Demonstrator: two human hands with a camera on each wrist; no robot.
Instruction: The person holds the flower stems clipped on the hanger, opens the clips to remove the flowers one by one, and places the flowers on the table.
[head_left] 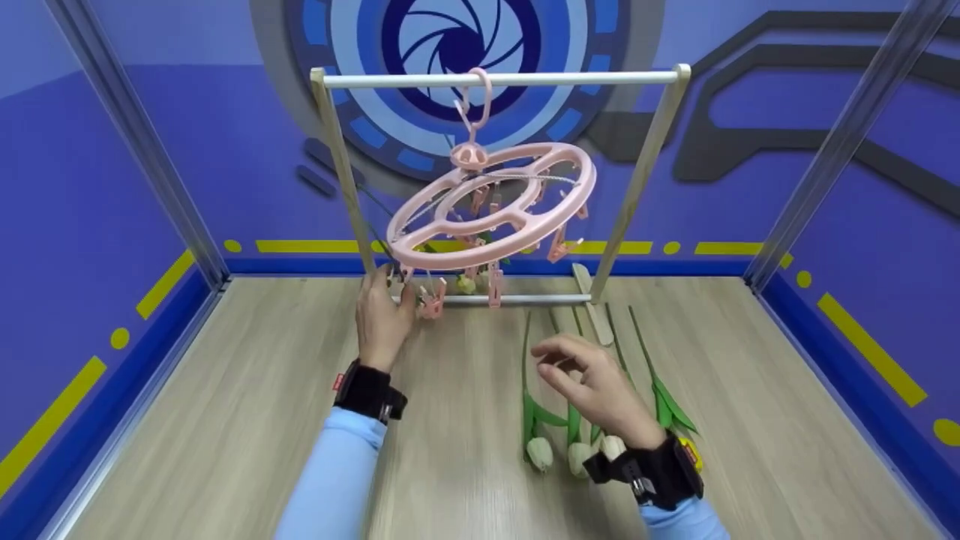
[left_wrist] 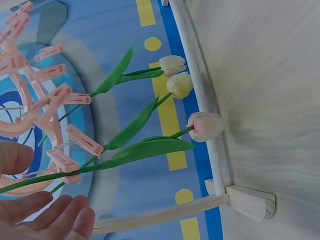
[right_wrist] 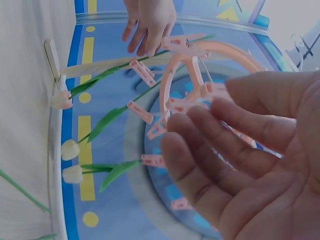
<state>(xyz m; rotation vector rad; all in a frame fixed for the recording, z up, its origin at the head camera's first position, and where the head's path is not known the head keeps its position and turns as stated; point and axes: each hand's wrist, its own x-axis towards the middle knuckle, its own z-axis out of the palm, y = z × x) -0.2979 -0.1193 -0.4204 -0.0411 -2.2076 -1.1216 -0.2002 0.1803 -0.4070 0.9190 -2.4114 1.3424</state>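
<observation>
A round pink clip hanger (head_left: 555,225) hangs tilted from a white bar. Three tulips dangle heads down from its clips: a pinkish one (left_wrist: 206,127), a cream one (left_wrist: 180,85) and a white one (left_wrist: 172,65). My left hand (head_left: 384,315) is at the hanger's lower left side, thumb and fingers apart around the pinkish tulip's stem, close to a clip (left_wrist: 65,165). My right hand (head_left: 596,382) hovers over the tulips on the table, loosely bent fingers holding nothing. Several tulips lie there, among them a white one (head_left: 540,453) with its stem pointing away.
The wooden-sided frame (head_left: 643,176) stands at the back of the wood-grain table (head_left: 450,465), with a white lower bar (head_left: 540,298) and a foot (head_left: 600,326) at its right. Blue patterned panels rise behind and on both sides. A yellow flower (head_left: 691,452) lies partly behind my right wrist.
</observation>
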